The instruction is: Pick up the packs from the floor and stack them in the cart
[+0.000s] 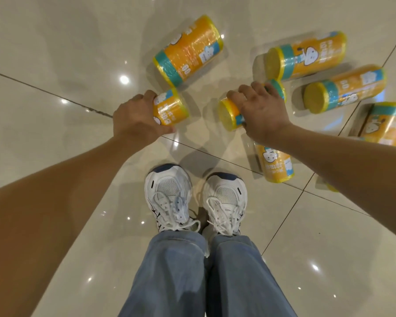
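Several orange-and-teal cylindrical packs wrapped in plastic lie scattered on the glossy tiled floor. My left hand (136, 120) grips one pack (169, 108) around its side. My right hand (260, 110) grips another pack (229, 114) from above, its yellow end facing left. A large pack (189, 50) lies beyond the left hand. More packs lie to the right: one (306, 54), one (345, 88), one at the frame edge (386, 122), and one (274, 163) under my right forearm. No cart is in view.
My two white sneakers (169, 197) and blue jeans stand just behind the hands. Pale tiles (55, 53) with dark grout lines stretch to the left and toward the bottom right.
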Tool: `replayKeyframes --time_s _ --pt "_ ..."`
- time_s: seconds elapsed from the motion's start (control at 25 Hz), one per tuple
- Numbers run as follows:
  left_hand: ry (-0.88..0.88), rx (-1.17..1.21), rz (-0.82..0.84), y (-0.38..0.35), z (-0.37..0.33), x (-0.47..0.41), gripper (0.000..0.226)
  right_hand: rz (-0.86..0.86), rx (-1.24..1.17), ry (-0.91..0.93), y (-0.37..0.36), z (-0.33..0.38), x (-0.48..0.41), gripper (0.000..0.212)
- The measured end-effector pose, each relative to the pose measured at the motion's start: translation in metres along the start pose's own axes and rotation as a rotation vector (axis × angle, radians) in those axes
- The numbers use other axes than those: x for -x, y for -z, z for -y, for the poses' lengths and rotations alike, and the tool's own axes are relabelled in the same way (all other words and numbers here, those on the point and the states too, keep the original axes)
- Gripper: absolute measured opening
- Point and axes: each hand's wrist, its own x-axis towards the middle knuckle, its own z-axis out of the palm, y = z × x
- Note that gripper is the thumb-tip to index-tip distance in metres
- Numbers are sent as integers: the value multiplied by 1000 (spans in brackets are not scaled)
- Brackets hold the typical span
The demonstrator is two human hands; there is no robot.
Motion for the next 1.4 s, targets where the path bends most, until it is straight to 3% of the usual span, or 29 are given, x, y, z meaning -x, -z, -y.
replayKeyframes --time_s 0.44,0.68,1.0,1.4 --pt "324 451 -48 102 -40 137 68 -7 -896 -479 141 12 99 74" --pt "262 596 -190 241 -75 196 65 -215 -1219 -698 258 18 163 56" --pt "137 570 -481 475 -101 295 66 -523 -1326 -603 492 -3 241 54" --pt "-37 790 -973 749 -103 482 66 -870 -1271 -125 810 22 387 50"
